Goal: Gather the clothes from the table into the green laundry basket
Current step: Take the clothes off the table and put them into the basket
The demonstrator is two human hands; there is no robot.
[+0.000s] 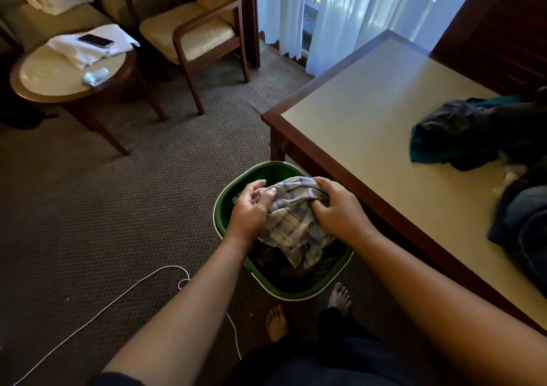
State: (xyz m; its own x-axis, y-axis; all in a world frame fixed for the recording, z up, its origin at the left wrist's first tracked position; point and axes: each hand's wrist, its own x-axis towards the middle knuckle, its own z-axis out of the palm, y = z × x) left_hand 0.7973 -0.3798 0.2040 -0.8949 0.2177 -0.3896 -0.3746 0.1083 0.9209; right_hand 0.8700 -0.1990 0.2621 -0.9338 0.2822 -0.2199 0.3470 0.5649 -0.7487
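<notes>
Step in hand: stuffing plaid cloth (296, 223) into green basket (266, 172) on carpet, just beside table (370, 125) leg. Both hands on cloth. Left hand (250, 208) fingers curled, pinching cloth's upper-left edge; right hand (337, 208) clenched, bunching top of cloth. Cloth partly inside, upper bulk above rim level.

To do well (judgement): push down centre, tuck loose edges inside rim, let go only once nothing hangs over; leave room for rest.

Counts: 1 basket; 1 cloth in hands; dark items under it, no. unclear. On table: 2 heaps, dark/teal pile (461, 131) and blue pile (524, 226) at right edge; garments per heap can't tell.
</notes>
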